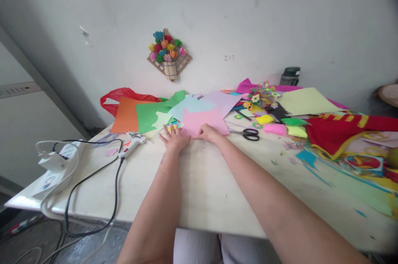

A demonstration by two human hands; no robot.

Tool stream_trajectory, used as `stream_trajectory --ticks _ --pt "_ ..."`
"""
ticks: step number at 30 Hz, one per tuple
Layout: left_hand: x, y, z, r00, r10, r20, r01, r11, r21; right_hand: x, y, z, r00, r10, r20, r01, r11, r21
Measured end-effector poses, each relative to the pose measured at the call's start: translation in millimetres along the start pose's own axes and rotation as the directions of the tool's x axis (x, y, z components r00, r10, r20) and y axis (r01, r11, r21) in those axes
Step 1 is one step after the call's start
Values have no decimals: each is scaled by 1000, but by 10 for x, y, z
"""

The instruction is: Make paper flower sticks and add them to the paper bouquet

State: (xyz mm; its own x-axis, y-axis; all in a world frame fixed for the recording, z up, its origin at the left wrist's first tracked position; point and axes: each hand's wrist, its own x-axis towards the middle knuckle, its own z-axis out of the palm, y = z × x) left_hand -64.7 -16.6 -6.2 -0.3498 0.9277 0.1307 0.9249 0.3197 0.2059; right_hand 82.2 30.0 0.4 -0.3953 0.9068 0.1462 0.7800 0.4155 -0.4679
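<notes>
A pink sheet of paper [207, 118] with a cut-out notch in its upper edge lies in the middle of the table, over light blue paper [183, 108] and lilac paper [220, 100]. My left hand [174, 139] rests flat with its fingers spread, at the lower left corner of the pink sheet. On the sheet's near edge, my right hand [207, 132] is closed, fingers curled and thumb pointing left along that edge. Black-handled scissors [250, 134] lie just right of it, their blades partly under the pink paper. A white glue gun [133, 146] is left of my left hand.
Orange paper [126, 115] and green paper [151, 117] lie at the back left. A power strip [59, 168] with looping cables sits on the left edge. Paper flowers [261, 97], coloured clay packets [275, 129] and red cloth [338, 131] crowd the right. A dark bottle [290, 76] stands by the wall.
</notes>
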Motion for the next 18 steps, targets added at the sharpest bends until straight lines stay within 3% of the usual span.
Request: stream_trajectory --ticks 6,10,12,15,18 --pt "58 -109 84 987 -153 -42 153 988 -1 14 23 4 1000 -12 13 12 1000 -27" --pt "29 -134 23 984 -174 -25 174 985 -2 4 11 -11 1000 -10 24 11 999 -35" --pt "-7 -128 -42 986 -163 -38 163 987 1 -3 1 -20 1000 -8 29 9 999 -33" --pt "-71 -78 -124 978 -122 -171 126 992 14 -3 -9 -26 999 -3 37 4 999 -35" --pt "-116 28 -129 964 -8 -266 21 999 45 3 -16 -25 999 -2 37 4 999 -53"
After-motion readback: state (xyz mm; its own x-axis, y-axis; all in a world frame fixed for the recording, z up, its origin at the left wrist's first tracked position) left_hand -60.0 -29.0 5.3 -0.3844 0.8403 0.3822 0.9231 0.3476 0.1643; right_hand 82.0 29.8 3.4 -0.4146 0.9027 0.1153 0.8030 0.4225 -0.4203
